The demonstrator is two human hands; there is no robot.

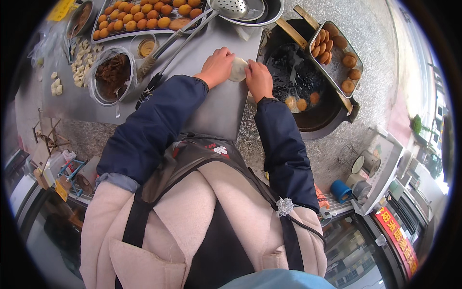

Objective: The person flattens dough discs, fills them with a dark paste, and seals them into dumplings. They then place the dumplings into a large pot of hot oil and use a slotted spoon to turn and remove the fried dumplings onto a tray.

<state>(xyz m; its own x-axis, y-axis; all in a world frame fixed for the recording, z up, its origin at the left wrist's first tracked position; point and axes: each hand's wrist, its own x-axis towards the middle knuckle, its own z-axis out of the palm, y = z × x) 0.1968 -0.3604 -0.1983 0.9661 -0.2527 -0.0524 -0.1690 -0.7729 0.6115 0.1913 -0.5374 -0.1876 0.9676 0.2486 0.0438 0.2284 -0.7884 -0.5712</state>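
A flat, pale round of dough (pixel 238 70) is held by its edges between my two hands, above the right edge of the metal table (pixel 216 108). My left hand (pixel 217 67) has it by the left side, and my right hand (pixel 260 80) pinches the right side. Just right of my right hand sits a wok of dark oil (pixel 288 68), with a few browned cakes (pixel 301 104) frying near its front. To the left stands a plastic-lined tub of brown filling (pixel 112 76) with a spoon in it. Small pale dough pieces (pixel 83 59) lie scattered beyond that tub.
Fried balls fill a rack tray (pixel 144 16) at the back. A long-handled perforated skimmer (pixel 231 8) rests across a metal bowl (pixel 269 16). Wooden slats (pixel 294 33) span the wok and carry a metal tray of fried cakes (pixel 337 54). A small cup (pixel 146 47) stands beside the tub.
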